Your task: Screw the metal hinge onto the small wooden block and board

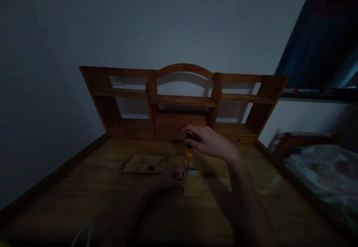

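My right hand (205, 140) is closed around the handle of a screwdriver (189, 152), black and yellow, held upright. Its shaft points down to a small metal hinge (192, 171), and the tip meets the hinge's left side. The hinge lies at the far end of a small pale wooden board (192, 186). My left hand (170, 180) has its fingers curled at the left edge of that board, gripping it; the fingertips are dim. Behind my left hand, a longer wooden plank (147, 163) with a dark knot lies flat.
All this is on a wooden desk (97, 198) with raised side edges. A wooden shelf unit (183, 100) stands at the back against the wall. At left lies a small thin metallic piece (97, 165); a white cable (82, 234) shows at the front. A plastic-covered bed (321, 172) is at right.
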{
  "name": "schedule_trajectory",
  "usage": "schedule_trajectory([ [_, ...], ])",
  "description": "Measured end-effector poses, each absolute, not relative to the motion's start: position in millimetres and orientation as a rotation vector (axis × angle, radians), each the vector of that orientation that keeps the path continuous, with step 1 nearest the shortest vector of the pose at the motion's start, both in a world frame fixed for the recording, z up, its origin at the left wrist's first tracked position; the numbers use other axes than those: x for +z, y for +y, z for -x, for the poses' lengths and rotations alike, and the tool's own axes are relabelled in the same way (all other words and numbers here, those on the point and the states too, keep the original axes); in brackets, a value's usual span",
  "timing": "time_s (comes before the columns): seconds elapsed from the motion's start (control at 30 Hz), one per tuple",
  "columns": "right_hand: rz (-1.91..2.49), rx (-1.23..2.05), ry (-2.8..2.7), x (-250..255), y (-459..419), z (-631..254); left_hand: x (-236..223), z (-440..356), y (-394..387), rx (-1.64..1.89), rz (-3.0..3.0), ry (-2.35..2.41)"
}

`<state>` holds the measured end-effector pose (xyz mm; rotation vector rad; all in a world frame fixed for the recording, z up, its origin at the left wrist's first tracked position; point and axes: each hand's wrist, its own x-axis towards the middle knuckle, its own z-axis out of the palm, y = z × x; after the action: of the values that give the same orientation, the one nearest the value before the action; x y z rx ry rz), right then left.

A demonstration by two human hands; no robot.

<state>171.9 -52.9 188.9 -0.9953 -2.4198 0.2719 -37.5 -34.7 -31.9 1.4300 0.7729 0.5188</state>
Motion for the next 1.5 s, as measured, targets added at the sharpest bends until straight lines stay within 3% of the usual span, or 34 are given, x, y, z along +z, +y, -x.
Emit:
schedule_trajectory([
  [0.8, 1.083, 0.131, -2.502, 186, -69, -182, -23, 34, -31, 0.474, -1.450, 0.767],
  [1.13, 1.005, 0.269, -2.442, 190, -65, -180, -22, 34, -33, 0.474, -1.375, 0.697],
  [1.5, 0.973, 0.197, -2.454, 190, -52, -178, -23, 32, -32, 0.489, -1.385, 0.701],
])
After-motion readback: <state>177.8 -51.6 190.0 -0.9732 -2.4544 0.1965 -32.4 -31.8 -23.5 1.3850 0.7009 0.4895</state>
